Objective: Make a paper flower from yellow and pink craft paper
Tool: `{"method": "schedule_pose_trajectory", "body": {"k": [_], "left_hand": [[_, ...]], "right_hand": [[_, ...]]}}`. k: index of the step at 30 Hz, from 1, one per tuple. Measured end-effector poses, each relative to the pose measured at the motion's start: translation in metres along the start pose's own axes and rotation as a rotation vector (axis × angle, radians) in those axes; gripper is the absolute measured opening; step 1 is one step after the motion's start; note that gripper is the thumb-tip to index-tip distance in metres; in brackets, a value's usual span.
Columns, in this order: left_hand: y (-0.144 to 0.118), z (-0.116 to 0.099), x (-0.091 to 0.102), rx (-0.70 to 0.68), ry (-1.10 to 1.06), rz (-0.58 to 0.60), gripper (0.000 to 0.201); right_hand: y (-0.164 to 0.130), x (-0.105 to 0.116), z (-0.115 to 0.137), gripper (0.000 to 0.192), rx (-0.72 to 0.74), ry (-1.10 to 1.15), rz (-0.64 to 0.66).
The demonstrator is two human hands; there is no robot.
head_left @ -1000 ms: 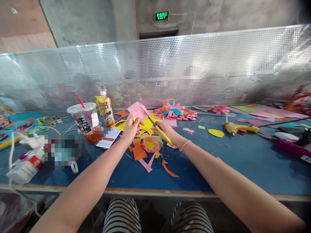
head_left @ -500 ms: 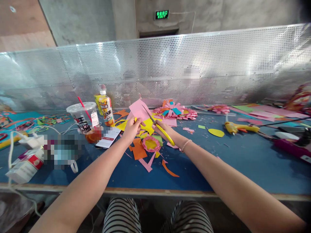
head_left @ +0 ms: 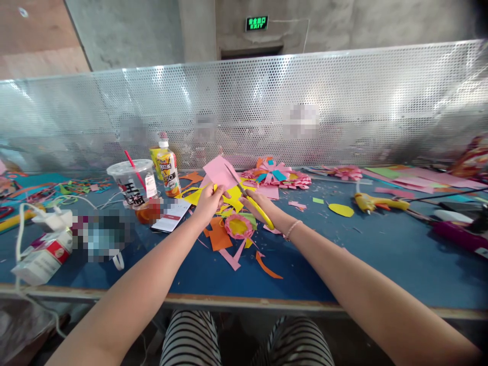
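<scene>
Pink paper (head_left: 218, 173) I'm pinching in my left hand (head_left: 206, 202); my right hand (head_left: 258, 206), gripping yellow scissors (head_left: 254, 203), is cutting in; finished paper flowers (head_left: 280, 175) lying beyond.

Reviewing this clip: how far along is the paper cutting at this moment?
Done: finished paper flowers lie by the mesh screen. In hand: left hand holds pink paper, right hand works yellow scissors into it. Left: uncut sheets lie far right.

Craft workshop: paper-strewn workbench (head_left: 381, 254)
</scene>
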State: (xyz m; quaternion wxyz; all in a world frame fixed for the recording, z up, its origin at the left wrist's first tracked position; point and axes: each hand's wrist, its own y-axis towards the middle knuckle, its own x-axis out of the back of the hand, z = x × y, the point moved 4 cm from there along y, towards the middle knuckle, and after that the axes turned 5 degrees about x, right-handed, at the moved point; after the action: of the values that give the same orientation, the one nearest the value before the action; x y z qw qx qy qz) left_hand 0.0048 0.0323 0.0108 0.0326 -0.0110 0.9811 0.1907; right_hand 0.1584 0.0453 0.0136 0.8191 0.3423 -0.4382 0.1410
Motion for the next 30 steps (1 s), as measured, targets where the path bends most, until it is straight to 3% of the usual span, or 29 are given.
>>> {"method": "schedule_pose_trajectory", "body": {"k": [13,22,27,30], "left_hand": [[0.001,0.001,0.002,0.000,0.023,-0.008,0.017],[0.005,0.004,0.009,0.054,0.051,-0.136,0.011],[0.006,0.005,0.010,0.031,0.066,-0.139,0.012],[0.007,0.005,0.011,0.016,0.069,-0.138,0.012]], "right_hand": [[0.000,0.002,0.000,0.025,0.056,-0.016,0.006],[-0.004,0.009,-0.006,0.037,0.115,-0.017,0.142],[-0.012,0.008,0.001,0.041,0.112,-0.015,0.272],[-0.012,0.007,-0.001,0.042,0.098,-0.041,0.275]]}}
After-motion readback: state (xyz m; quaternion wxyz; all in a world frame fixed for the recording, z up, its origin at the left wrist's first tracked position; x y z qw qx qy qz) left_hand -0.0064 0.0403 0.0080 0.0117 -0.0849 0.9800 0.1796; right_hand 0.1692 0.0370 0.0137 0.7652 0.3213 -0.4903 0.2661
